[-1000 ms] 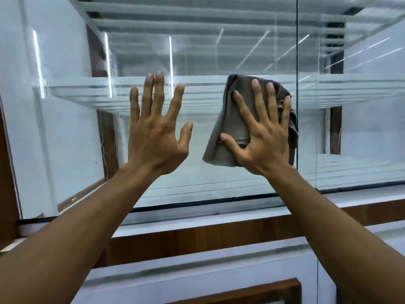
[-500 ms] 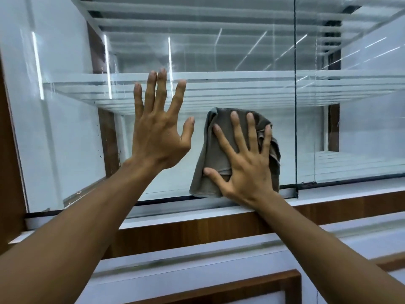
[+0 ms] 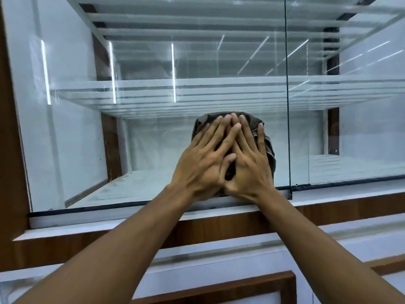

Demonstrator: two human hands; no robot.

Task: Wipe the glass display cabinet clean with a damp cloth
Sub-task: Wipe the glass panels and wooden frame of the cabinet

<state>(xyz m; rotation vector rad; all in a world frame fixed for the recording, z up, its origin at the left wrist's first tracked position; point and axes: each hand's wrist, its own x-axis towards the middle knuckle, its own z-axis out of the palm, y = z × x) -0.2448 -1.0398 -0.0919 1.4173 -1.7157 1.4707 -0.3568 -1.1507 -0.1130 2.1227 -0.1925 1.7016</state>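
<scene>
A grey-brown cloth (image 3: 268, 148) is pressed flat against the front pane of the glass display cabinet (image 3: 142, 150), low on the pane near its bottom rail. My right hand (image 3: 252, 165) lies on the cloth with straight, spread fingers. My left hand (image 3: 201, 165) lies beside it and partly over it, its fingers straight and crossing the right hand's fingers. Most of the cloth is hidden under both hands; only its top and right edge show.
A vertical pane edge (image 3: 287, 95) runs just right of the hands. Glass shelves (image 3: 175, 93) span the cabinet inside. A white sill (image 3: 109, 218) and wood trim (image 3: 65, 246) sit below the glass, with a wooden frame (image 3: 11, 128) at left.
My left hand has come off the bare glass and moved right and down onto the cloth, over my right hand. The cloth has slid down to the bottom of the pane.
</scene>
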